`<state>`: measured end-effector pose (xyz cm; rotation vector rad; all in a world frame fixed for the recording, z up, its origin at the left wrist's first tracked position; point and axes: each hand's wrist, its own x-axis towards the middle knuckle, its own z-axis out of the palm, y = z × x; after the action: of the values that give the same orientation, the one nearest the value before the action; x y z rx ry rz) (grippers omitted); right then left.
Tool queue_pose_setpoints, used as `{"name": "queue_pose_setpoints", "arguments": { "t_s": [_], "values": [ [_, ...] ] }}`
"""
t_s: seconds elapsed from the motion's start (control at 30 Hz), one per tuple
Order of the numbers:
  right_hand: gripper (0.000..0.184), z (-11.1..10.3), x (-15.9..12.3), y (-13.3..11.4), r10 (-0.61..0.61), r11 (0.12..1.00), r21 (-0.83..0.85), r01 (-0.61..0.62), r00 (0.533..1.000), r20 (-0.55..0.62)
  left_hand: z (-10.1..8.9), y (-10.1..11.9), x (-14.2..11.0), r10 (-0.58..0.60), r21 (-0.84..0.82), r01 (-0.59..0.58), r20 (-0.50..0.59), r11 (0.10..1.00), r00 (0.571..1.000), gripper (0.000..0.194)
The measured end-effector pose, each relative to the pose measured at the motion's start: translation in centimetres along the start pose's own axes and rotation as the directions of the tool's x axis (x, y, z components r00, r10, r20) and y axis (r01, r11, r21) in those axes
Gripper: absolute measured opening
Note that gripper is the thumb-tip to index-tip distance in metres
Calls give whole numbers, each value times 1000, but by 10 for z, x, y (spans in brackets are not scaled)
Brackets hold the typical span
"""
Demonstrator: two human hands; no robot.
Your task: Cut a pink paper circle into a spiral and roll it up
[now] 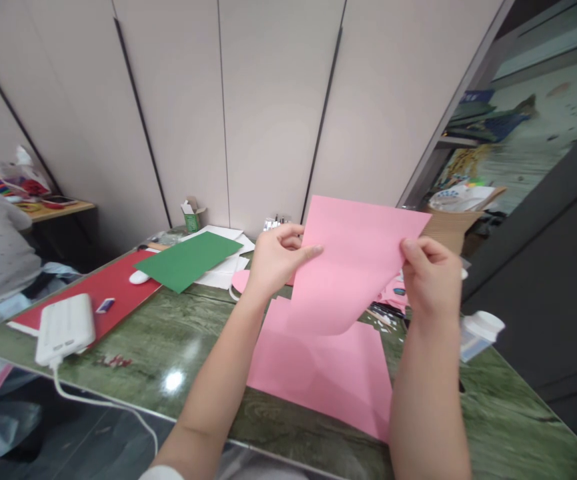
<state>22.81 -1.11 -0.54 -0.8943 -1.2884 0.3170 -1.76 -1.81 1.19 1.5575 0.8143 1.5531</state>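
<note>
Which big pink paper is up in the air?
The curled pink sheet, held by the left hand and right hand; the pink paper below lies on the table.

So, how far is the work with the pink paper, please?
One pink sheet is already up off the table. The left hand and right hand hold it, lower end bent. Probably left: the pink paper below, lying flat, and the green sheet, which no hand touches.

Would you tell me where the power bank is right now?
In the head view, the power bank lies at the left, on the red sheet, near the table's edge.
</note>
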Motion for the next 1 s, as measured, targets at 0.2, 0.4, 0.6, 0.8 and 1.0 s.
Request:
{"name": "queue_pose_setpoints", "arguments": {
  "t_s": [0.2, 0.4, 0.6, 0.8, 1.0],
  "values": [
    [26, 5, -2, -6, 22, 995, 99, -16, 998, -57, 1, -1, 0, 18, -5, -18, -15, 1000, 1000, 21],
    [23, 7, -2, -7, 9, 994, 110, -1, 997, -77, 1, -1, 1, 10, -8, -10, -9, 1000, 1000, 19],
    [18, 4, -4, -11, 42, 992, 117, -43, 999, 9, 0, -4, 3, 19, -25, -20, -42, 999, 999, 21],
    [17, -8, -3, -9, 161, 986, 0, -165, 961, 226, -2, -12, 9, 40, -53, -47, -116, 998, 992, 24],
    [21, -5, -4, -12, 117, 990, -97, -102, 978, 175, -3, -14, 11, 32, -41, -37, -121, 998, 992, 26]
  ]
}}
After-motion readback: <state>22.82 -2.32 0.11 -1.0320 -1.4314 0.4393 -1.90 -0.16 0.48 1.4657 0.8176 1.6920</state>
